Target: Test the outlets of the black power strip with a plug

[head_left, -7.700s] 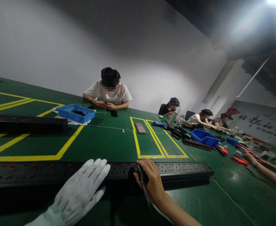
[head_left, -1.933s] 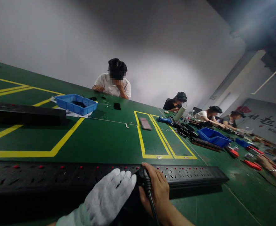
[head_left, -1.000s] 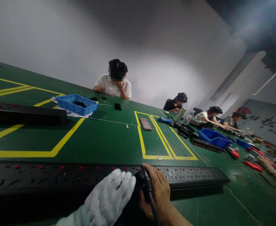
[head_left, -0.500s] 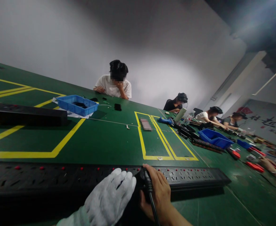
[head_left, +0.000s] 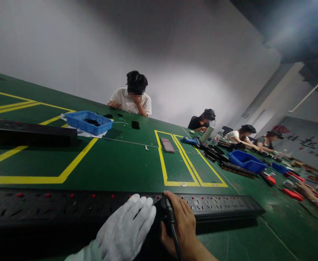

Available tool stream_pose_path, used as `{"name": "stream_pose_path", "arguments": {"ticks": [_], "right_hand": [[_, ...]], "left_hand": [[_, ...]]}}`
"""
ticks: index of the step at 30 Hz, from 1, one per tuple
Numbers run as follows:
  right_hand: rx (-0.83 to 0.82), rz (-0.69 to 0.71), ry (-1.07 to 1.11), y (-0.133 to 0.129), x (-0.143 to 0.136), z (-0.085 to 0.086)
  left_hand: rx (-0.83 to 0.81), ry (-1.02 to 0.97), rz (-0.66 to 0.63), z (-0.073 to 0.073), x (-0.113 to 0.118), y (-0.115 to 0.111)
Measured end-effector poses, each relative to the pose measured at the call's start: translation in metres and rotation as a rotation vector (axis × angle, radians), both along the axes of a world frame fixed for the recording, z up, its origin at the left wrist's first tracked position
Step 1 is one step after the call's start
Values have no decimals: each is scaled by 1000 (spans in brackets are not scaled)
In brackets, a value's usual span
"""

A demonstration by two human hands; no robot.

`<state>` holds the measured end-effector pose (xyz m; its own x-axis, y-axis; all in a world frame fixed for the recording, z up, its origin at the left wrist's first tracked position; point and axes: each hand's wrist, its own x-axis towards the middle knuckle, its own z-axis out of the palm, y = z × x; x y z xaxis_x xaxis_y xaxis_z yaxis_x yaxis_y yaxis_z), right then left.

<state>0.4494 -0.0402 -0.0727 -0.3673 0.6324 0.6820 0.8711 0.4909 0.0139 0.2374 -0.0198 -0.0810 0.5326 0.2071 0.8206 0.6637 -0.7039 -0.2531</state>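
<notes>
A long black socket strip with red switches lies across the near side of the green table. My left hand, in a pale glove, rests flat on the strip with its fingers stretched out. Just right of it, my bare right hand is wrapped round a black plug at the strip's top face. The plug's black cable runs down toward me past the palm. The plug's pins are hidden.
Another black strip lies at the left. Beyond are a blue tray, a pixelated flat item inside yellow tape and a blue bin. Several people sit along the far side; another person's hands are at the right.
</notes>
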Motion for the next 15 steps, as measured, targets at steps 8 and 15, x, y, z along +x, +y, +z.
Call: {"name": "stream_pose_path", "arguments": {"ticks": [8, 15], "right_hand": [[-11, 2, 2, -1, 0, 0], [-26, -5, 8, -1, 1, -2]], "left_hand": [[10, 2, -12, 1, -1, -1], [-2, -36, -52, 8, -3, -3]]}}
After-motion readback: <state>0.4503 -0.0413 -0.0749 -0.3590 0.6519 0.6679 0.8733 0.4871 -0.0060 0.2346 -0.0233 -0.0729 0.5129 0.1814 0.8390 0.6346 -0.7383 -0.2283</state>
